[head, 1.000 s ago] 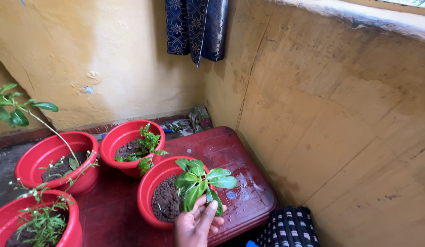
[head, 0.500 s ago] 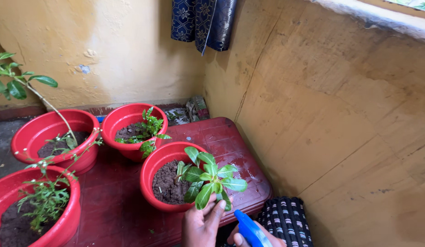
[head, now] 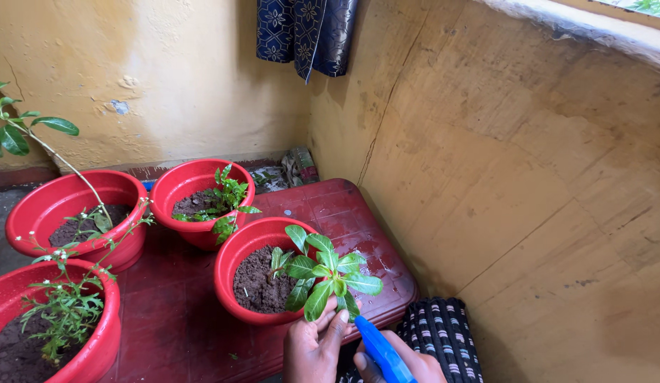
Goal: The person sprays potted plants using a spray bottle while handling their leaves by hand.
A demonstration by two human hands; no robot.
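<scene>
Since a second ago a blue spray nozzle (head: 384, 353), gripped in the right hand (head: 408, 363), has come up beside the left hand (head: 314, 349), whose fingers pinch a leaf of the seedling (head: 323, 275) in the nearest red pot (head: 231, 273). Misting appears underway. The yellow wall (head: 529, 213) stands close on the right; the red platform (head: 344, 213) beyond is open.
</scene>
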